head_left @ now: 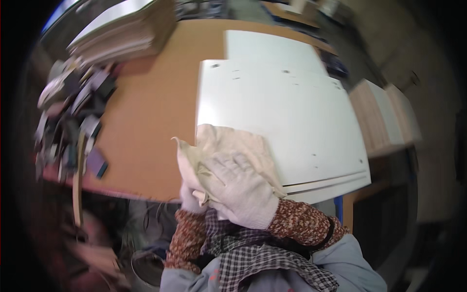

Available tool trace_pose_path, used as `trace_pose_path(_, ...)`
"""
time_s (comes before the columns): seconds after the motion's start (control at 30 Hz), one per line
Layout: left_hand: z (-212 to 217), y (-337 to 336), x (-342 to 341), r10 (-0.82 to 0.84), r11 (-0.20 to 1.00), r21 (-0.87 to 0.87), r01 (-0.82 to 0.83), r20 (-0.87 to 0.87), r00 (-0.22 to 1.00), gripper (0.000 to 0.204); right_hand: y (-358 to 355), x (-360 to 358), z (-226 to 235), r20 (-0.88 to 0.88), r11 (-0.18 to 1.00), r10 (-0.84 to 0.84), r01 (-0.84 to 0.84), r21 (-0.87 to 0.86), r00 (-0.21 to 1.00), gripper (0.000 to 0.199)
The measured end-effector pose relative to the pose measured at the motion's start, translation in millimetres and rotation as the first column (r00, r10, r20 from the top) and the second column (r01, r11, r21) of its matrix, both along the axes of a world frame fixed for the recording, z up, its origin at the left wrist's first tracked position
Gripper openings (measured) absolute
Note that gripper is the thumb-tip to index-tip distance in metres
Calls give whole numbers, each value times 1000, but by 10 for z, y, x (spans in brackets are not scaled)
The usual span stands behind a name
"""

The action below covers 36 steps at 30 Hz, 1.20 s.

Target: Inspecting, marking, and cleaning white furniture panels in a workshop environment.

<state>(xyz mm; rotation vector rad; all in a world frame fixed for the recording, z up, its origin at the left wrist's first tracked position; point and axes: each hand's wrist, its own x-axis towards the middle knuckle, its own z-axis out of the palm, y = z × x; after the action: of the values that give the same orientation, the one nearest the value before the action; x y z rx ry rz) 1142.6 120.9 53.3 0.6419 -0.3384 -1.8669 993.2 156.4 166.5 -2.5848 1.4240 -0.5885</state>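
Both my hands wear white knit gloves. My right hand (243,192) lies with its fingers stretched out over a cream cloth (238,138), at the near left corner of a white panel (282,107). The panel carries small dark holes or marks and two slots along its near edge. Close by on the left, my left hand (192,198) is at the panel's near left edge, next to a hanging fold of the cloth. Its fingers are hidden behind the cloth and my right hand.
The panel rests on a brown tabletop (146,112), over another white panel (272,48). Stacked boards (121,36) stand at the far left. Sanding blocks and scraps (73,104) crowd the left edge, beside a wooden stick (79,180). More boards (382,117) stand at the right.
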Motion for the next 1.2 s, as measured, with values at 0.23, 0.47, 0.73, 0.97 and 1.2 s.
trace_pose_path(0.23,-214,28,209,13,938,-343,41,154,988,61,479,-1671,208,27,655,-722,695,-297,692,29)
trace_pose_path(0.47,-445,66,324,69,881,-472,22,174,982,59,784,-2178,253,-89,496,-864,868,25,496,31)
trace_pose_path(0.73,-347,-22,272,40,925,-368,95,345,938,71,706,-1163,440,-14,777,-562,534,335,827,72)
trace_pose_path(0.97,-670,-163,449,-96,961,-254,111,71,993,76,879,-2827,74,22,572,-820,820,28,572,48)
trace_pose_path(1.2,-120,-87,291,-109,950,-261,170,234,966,81,300,-1910,241,-88,848,-503,511,143,860,68)
